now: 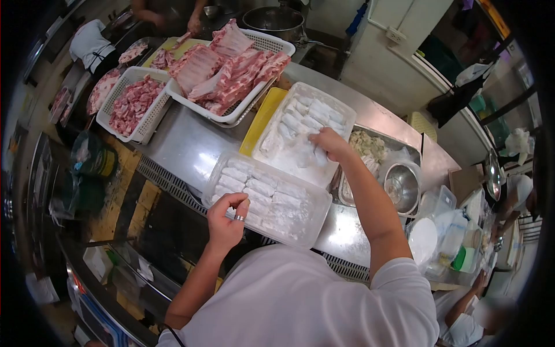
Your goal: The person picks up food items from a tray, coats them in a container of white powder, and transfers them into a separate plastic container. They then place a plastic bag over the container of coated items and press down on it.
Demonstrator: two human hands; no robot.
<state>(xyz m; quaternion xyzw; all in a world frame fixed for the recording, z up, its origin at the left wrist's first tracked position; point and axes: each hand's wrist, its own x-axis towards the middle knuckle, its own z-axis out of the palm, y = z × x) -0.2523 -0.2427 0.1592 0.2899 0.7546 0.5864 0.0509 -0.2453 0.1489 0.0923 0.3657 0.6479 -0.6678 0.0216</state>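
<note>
White shirt [306, 295] nearest, white-dusted rolls [293, 124] in trays beyond.
My left hand [226, 224] curls at the near tray [319, 222], hold unclear; rightward, fingers bent, my right hand [333, 144] is in the far tray [289, 165], grasp unclear, rolls beyond and left, lengths slanting down-right.

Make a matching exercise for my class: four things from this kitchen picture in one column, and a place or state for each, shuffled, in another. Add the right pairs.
Column one
1. Ribs
2. Left hand
3. Diced meat
4. Right hand

Column two
A. Over the far tray
B. In the smaller basket
C. In the larger basket
D. Wearing a ring

Pairs: 1-C, 2-D, 3-B, 4-A
</note>
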